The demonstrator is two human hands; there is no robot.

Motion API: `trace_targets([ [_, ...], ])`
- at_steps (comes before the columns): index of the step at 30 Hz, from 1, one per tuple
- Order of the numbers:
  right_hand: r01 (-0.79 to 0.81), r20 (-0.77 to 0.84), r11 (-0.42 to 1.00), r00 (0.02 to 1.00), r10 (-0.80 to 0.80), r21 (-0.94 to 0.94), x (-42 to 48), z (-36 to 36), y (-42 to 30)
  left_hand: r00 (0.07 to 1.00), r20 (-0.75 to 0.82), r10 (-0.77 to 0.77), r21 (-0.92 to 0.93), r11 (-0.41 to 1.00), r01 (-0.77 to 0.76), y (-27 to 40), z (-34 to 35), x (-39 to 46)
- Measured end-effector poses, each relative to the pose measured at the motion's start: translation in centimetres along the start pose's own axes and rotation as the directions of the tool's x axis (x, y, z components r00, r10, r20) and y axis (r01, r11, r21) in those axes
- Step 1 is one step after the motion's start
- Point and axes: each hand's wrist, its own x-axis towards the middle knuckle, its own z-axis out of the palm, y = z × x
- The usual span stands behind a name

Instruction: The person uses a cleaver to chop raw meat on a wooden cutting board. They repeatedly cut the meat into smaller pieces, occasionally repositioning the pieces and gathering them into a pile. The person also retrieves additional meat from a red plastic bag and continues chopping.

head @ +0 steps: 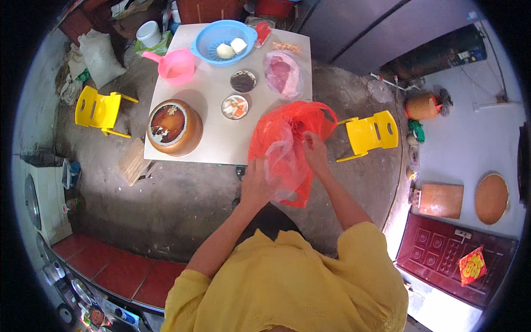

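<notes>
A red plastic bag lies over the table's near right corner, and its lower end hangs past the edge. My left hand holds a clear plastic bag in front of the red one. At the red bag's mouth, the bent fingers of my right hand pinch its plastic. What the red bag contains is hidden. Just beyond it, raw meat sits in a clear bag on the table. Nearby stand a small bowl of cut white and orange vegetables and a bowl of dark food.
The white table also bears an overturned brown pot, a pink ladle and a blue colander holding two pale pieces. Yellow chairs flank it. A wooden board leans near the left corner.
</notes>
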Motion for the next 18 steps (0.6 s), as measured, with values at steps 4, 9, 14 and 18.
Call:
trace_targets([
  [4, -0.073, 0.275, 0.983, 0.954, 0.118, -0.168, 1.0, 3.0, 4.4, 0.996, -0.053, -0.067, 0.014, 0.998, 0.068, -2.5, 4.9, 1.5],
  [9, -0.653, 0.691, 0.595, 0.690, 0.213, 0.469, -0.9, 8.8, 1.4, 0.991, 0.044, -0.128, 0.064, 0.990, 0.125, -3.1, 4.8, 2.0],
  [14, -0.602, 0.795, 0.692, 0.603, 0.068, 0.397, 2.0, 6.4, -3.0, 0.914, -0.175, -0.366, -0.037, 0.930, 0.365, -6.3, 4.9, 3.6],
  [18, -0.610, 0.647, 0.771, 0.666, 0.371, 0.185, 2.7, 6.5, 10.4, 0.890, -0.246, -0.385, -0.014, 0.919, 0.394, -8.1, 2.4, 5.6],
])
